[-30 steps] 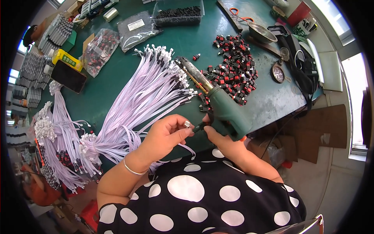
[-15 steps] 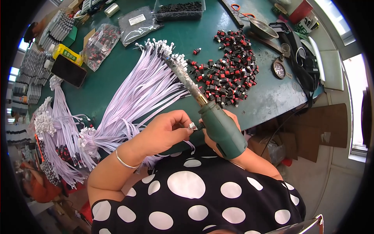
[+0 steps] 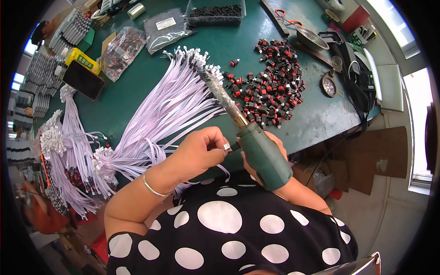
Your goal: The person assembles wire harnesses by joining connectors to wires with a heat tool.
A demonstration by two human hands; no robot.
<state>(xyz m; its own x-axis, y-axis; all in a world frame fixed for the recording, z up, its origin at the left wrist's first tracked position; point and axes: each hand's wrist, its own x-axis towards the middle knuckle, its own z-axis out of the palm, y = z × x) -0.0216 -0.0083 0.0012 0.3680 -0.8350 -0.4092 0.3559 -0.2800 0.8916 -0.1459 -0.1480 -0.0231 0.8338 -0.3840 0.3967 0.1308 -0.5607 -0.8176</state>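
Observation:
My left hand (image 3: 197,149) is closed, with thumb and forefinger pinching a small white connector (image 3: 227,147). A short black piece (image 3: 235,146) extends from it toward my right hand (image 3: 277,143). A green-bodied tool (image 3: 266,158) with a long, worn metal barrel, resembling a hot-air gun, covers most of my right hand. Whether that hand touches the tool or grips the black piece is hidden. Beyond my hands lies a large bundle of pale flat cables (image 3: 158,103) with white connector ends. A heap of black-and-red small parts (image 3: 270,87) lies right of the barrel.
More cable bundles (image 3: 52,142) rest at left. A dark phone (image 3: 83,80) leans near a yellow bottle (image 3: 81,61). Plastic bags (image 3: 167,31) and a clear bin (image 3: 215,21) of black pieces stand at the back. A metal bowl (image 3: 312,38) and black strapped gear (image 3: 360,75) line the right.
The whole view has shifted slightly, moving the tabletop things a little right in the picture. My left hand keeps its pinch on the white connector, and the black piece stays beside it.

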